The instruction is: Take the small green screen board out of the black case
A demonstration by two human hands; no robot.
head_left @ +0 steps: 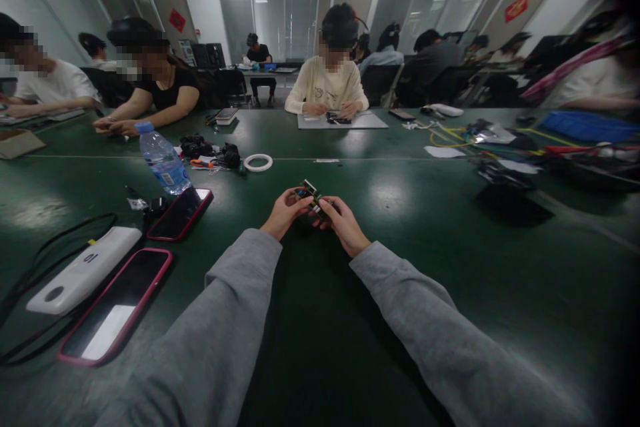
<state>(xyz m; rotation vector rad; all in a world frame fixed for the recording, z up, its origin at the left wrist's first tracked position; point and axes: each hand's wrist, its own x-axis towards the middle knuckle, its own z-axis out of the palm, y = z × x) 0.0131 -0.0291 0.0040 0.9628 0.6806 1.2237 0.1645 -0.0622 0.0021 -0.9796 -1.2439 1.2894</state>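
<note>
Both of my hands meet around a small circuit board (315,200) above the green table (400,227). My left hand (285,213) pinches the board's left end between thumb and fingers. At the right end, my right hand (346,221) grips it with the thumb on top and fingers beneath. The board is tilted, with light and dark parts on it; finer details are too small to tell.
To the left are a water bottle (163,159), a dark phone (181,215), a red-edged phone (119,307), a white device (85,270) and black cables. A tape roll (258,163) lies ahead. Cables and a blue tray (590,127) are at right. People sit opposite.
</note>
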